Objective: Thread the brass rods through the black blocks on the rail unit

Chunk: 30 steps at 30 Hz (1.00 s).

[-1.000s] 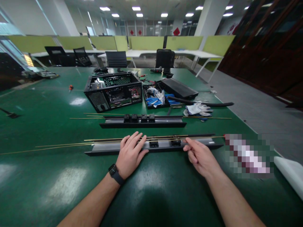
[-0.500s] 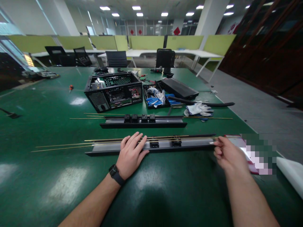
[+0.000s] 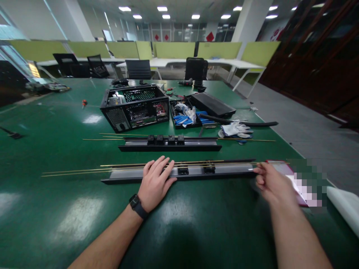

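Observation:
A long black channel point(image 3: 232, 175) with a grey inner floor lies across the table in front of me. Small black blocks point(image 3: 209, 167) sit in it, and thin brass-coloured rods point(image 3: 75, 172) run along it, jutting out past its left end. My left hand point(image 3: 157, 179), wearing a black watch point(image 3: 135, 202), rests over the channel and rods, fingers stretched out; what lies beneath the palm is hidden. At the channel's right end, my right hand point(image 3: 270, 179) is closed in a pinch on a brass rod, with the rod's tip showing beyond the fingers.
Behind lies a shorter black channel point(image 3: 168, 148) with several black blocks and more rods. Farther back stand an open computer case point(image 3: 134, 108), a black tray point(image 3: 183, 126) holding gloves, and white gloves point(image 3: 235, 129). A pink-edged packet point(image 3: 283, 168) lies beside my right hand.
My right hand has moved slightly to the right, and the left end of one brass rod has slid right with it. My left hand stays in place.

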{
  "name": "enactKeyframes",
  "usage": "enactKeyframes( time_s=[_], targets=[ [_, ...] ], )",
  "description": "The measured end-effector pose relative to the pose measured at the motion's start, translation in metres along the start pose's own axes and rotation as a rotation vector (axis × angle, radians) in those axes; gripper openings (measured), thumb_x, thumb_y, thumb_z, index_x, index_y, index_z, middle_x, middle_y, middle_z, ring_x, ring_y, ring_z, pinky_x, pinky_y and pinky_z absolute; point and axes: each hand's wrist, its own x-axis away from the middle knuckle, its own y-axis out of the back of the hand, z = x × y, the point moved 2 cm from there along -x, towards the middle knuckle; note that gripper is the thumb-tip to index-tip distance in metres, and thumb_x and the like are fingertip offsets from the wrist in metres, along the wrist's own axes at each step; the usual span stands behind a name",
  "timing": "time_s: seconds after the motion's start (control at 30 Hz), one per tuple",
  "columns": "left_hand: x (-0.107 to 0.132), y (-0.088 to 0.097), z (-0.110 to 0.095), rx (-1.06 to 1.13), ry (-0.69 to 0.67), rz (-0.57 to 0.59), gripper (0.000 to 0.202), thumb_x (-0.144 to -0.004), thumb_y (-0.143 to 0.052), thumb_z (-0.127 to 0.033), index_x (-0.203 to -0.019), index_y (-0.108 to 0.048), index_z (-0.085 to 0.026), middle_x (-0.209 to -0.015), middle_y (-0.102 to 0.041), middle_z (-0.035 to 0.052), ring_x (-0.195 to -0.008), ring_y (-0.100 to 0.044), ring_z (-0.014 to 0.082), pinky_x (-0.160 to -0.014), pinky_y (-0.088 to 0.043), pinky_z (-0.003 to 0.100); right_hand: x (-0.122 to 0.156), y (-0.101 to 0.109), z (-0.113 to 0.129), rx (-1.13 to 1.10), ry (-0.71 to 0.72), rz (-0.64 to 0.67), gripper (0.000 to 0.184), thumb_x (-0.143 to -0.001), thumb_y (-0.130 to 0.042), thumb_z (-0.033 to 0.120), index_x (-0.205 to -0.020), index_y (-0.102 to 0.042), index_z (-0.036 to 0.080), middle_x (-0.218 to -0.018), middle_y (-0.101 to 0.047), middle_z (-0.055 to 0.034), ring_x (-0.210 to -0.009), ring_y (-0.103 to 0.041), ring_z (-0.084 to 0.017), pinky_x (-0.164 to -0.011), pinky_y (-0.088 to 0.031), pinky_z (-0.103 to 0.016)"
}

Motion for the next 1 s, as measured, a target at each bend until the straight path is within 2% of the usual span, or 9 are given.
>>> enactKeyframes(
  time_s=[0.07,0.23,0.37,0.47,0.53,0.7,0.9,1.0],
  targets=[
    [0.000,0.000,0.000,-0.002,0.002,0.008,0.049,-0.101,-0.064,-0.036,-0.147,-0.056,-0.023,-0.145,-0.066,0.0131,-0.141,-0.056,0.0301,-0.116,-0.036,0.050,0.014,-0.009,-0.005,0.010,-0.027,0.069,0.017,-0.078,-0.077,0.029,-0.078,-0.065,0.016,-0.065,-0.066,-0.0028,-0.032,-0.037,-0.005,-0.027,-0.017,-0.018],
    [-0.001,0.001,-0.001,-0.002,0.005,0.012,0.048,-0.101,-0.064,-0.035,-0.147,-0.057,-0.022,-0.146,-0.065,0.0128,-0.140,-0.057,0.0290,-0.117,-0.036,0.049,0.047,-0.033,-0.016,0.025,-0.079,0.385,0.042,-0.064,-0.091,0.044,-0.080,-0.069,0.013,-0.068,-0.068,-0.0045,-0.032,-0.037,-0.004,-0.028,-0.019,-0.017],
    [-0.001,0.001,-0.001,0.003,0.006,0.010,0.048,-0.101,-0.064,-0.035,-0.146,-0.057,-0.022,-0.146,-0.066,0.0128,-0.140,-0.057,0.0287,-0.117,-0.035,0.049,0.067,-0.046,-0.025,0.072,-0.096,0.554,0.054,-0.061,-0.095,0.056,-0.079,-0.069,0.012,-0.071,-0.070,-0.0061,-0.033,-0.037,-0.002,-0.029,-0.019,-0.016],
    [-0.001,0.001,-0.001,0.002,0.003,0.009,0.048,-0.101,-0.064,-0.035,-0.146,-0.057,-0.021,-0.145,-0.066,0.0128,-0.140,-0.057,0.0288,-0.117,-0.035,0.049,0.072,-0.050,-0.028,0.085,-0.102,0.581,0.055,-0.063,-0.093,0.059,-0.083,-0.070,0.013,-0.074,-0.072,-0.0068,-0.033,-0.037,-0.002,-0.030,-0.018,-0.016],
    [-0.001,0.001,-0.001,0.001,0.005,0.009,0.048,-0.100,-0.064,-0.035,-0.146,-0.057,-0.021,-0.145,-0.066,0.0127,-0.140,-0.057,0.0290,-0.116,-0.036,0.049,0.070,-0.049,-0.030,0.074,-0.114,0.552,0.053,-0.067,-0.090,0.059,-0.084,-0.070,0.013,-0.073,-0.072,-0.0069,-0.033,-0.037,-0.003,-0.029,-0.018,-0.017],
    [-0.001,0.002,-0.001,0.006,0.010,0.007,0.048,-0.100,-0.065,-0.035,-0.146,-0.057,-0.022,-0.145,-0.066,0.0127,-0.140,-0.057,0.0291,-0.117,-0.035,0.049,0.057,-0.041,-0.028,-0.012,-0.103,0.465,0.045,-0.067,-0.092,0.049,-0.083,-0.070,0.013,-0.069,-0.069,-0.0034,-0.033,-0.036,-0.002,-0.030,-0.022,-0.017],
    [0.000,0.000,0.000,0.010,0.014,0.014,0.048,-0.101,-0.063,-0.036,-0.146,-0.057,-0.022,-0.145,-0.066,0.0126,-0.140,-0.056,0.0291,-0.117,-0.034,0.049,0.069,-0.048,-0.028,0.060,-0.114,0.552,0.053,-0.063,-0.094,0.056,-0.081,-0.070,0.012,-0.073,-0.070,-0.0056,-0.033,-0.037,-0.002,-0.028,-0.018,-0.016],
    [-0.001,0.000,-0.001,0.016,0.017,0.015,0.048,-0.101,-0.063,-0.036,-0.147,-0.056,-0.024,-0.146,-0.066,0.0128,-0.140,-0.056,0.0293,-0.117,-0.034,0.049,0.072,-0.050,-0.028,0.052,-0.121,0.551,0.051,-0.065,-0.093,0.055,-0.083,-0.071,0.012,-0.074,-0.071,-0.0061,-0.034,-0.037,-0.002,-0.028,-0.018,-0.016]
  ],
)
